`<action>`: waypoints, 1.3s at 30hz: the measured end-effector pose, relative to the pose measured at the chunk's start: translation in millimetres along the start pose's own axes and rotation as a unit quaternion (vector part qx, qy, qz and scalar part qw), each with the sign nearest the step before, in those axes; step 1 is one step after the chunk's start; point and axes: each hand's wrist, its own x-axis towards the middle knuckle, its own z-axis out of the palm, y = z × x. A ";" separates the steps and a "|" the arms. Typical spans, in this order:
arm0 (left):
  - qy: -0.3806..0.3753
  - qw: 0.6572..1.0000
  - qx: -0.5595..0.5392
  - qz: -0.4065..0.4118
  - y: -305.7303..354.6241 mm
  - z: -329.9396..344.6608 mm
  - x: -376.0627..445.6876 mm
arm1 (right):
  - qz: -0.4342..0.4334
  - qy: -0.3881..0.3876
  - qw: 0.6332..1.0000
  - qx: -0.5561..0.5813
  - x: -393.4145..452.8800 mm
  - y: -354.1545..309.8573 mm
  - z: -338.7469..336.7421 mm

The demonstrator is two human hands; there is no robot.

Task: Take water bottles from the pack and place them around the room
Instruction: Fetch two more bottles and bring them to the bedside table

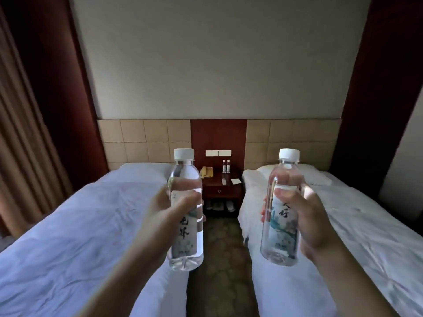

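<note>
My left hand (160,216) grips a clear water bottle (185,245) with a white cap and a painted label, held upright in front of me. My right hand (304,216) grips a second, matching water bottle (280,239), also upright. Both bottles are raised over the aisle between two beds. Two more small bottles (226,166) stand on the dark wooden nightstand (223,191) at the far end of the aisle. The pack is out of view.
A white-sheeted bed (68,225) lies on the left and another bed (354,225) on the right, with a narrow carpeted aisle (219,271) between. On the nightstand are a yellow telephone (207,172), a remote and a white card. Slippers sit under it. Curtains (20,133) hang at the left.
</note>
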 end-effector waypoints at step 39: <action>-0.077 0.996 -0.030 -0.021 -264.3 68.8 819.0 | 0.048 0.038 0.998 -0.007 774.6 302.0 -36.1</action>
